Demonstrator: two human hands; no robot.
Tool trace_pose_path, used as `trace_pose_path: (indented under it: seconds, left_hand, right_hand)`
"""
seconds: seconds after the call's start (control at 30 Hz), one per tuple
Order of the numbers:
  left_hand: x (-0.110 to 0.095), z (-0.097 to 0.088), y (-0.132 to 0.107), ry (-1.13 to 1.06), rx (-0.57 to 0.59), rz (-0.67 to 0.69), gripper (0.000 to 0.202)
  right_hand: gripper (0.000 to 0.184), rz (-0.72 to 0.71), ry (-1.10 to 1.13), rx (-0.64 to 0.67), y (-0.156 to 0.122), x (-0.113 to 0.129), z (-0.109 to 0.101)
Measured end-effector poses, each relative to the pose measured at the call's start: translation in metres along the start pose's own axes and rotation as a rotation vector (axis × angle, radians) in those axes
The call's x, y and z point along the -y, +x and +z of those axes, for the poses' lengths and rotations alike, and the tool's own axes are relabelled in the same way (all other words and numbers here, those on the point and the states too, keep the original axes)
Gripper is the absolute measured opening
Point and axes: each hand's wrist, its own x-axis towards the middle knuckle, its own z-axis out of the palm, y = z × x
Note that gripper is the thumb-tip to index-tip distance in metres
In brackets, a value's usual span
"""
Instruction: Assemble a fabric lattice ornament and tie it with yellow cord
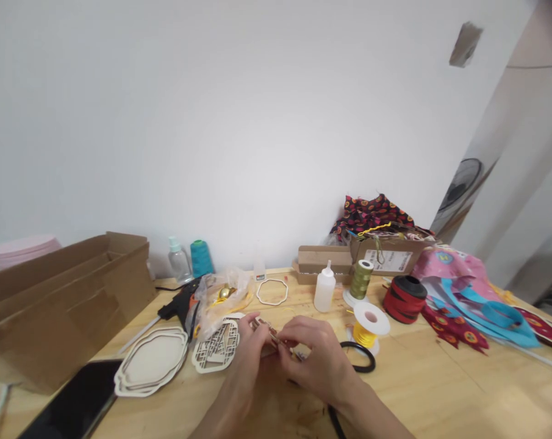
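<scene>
The person's left hand [252,360] and right hand [315,360] meet above a pale wooden table [417,378], their fingertips pinching a small, thin, brown-and-gold strip [271,334] from either side. The fingers of both hands are curled and bunched close together, and they partly hide the strip, so its exact shape cannot be told.

Just left of the left fingers lies a cream lattice-cut openwork panel [216,347], with a stack of cream scalloped frames [151,361] farther left. Beyond the left fingertips, a clear plastic bag holding gold and yellow pieces [225,299] lies beside a black hot glue gun [184,302]. A thin cream scalloped ring [272,291] lies ahead of the fingertips.

Just right of the right fingers are a black cord loop [360,356] and a spool of yellow thread with white flanges [366,332]. Farther ahead of the right fingers stand a white plastic squeeze bottle [324,288] and a spool of olive-gold thread [360,279].
</scene>
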Motion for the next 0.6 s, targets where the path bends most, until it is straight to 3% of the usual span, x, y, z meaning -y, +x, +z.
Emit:
trace_pose_path:
  seconds: [0.2, 0.37, 0.5, 0.6]
  left_hand:
    - [-0.026, 0.003, -0.014, -0.221, 0.124, -0.172, 0.012]
    - [-0.027, -0.002, -0.009, -0.323, 0.166, -0.212, 0.006]
    - [-0.024, -0.007, -0.007, -0.326, 0.159, -0.172, 0.009]
    - [-0.023, -0.008, -0.008, -0.292, 0.141, -0.114, 0.016]
  right_hand:
    - [0.009, 0.124, 0.0, -0.033, 0.005, -0.012, -0.012]
    - [0.006, 0.21, -0.199, 0.111, -0.012, -0.007, -0.033]
    - [0.036, 0.297, -0.409, 0.315, -0.049, -0.01, -0.054]
    - [0.054, 0.321, -0.49, 0.457, -0.065, -0.018, -0.059]
